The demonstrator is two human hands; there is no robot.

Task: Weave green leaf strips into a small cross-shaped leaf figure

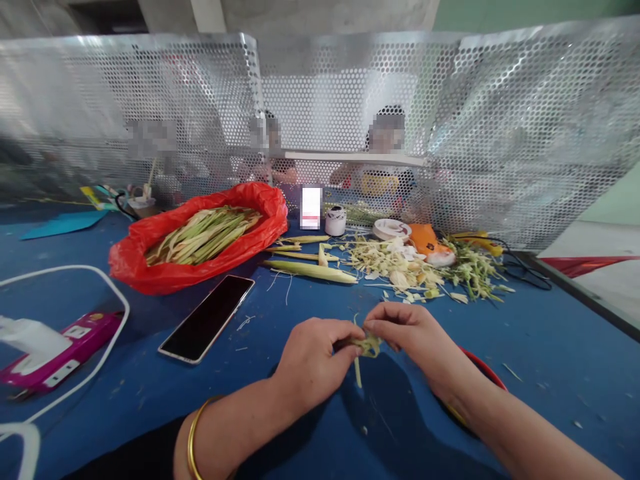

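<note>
Between my hands is a small looped piece of pale green leaf strip [371, 347], with one end hanging down toward the table. My left hand [317, 357], a gold bangle on its wrist, pinches the piece from the left between thumb and fingers. From the right, my right hand [403, 327] closes thumb and fingertips on its upper edge. Farther back lies a long pale green leaf bundle [320, 270], pointed at its right end. Past my right hand is a heap of pale leaf scraps [390, 263].
A red plastic bag [135, 257] full of long leaves stands left, by a dark-screened phone [207, 320]. A purple power strip [75, 350] with a white cable is at far left. Behind are a lit screen [311, 208], a tape roll [391, 229] and a perforated metal partition [340, 100], with people beyond.
</note>
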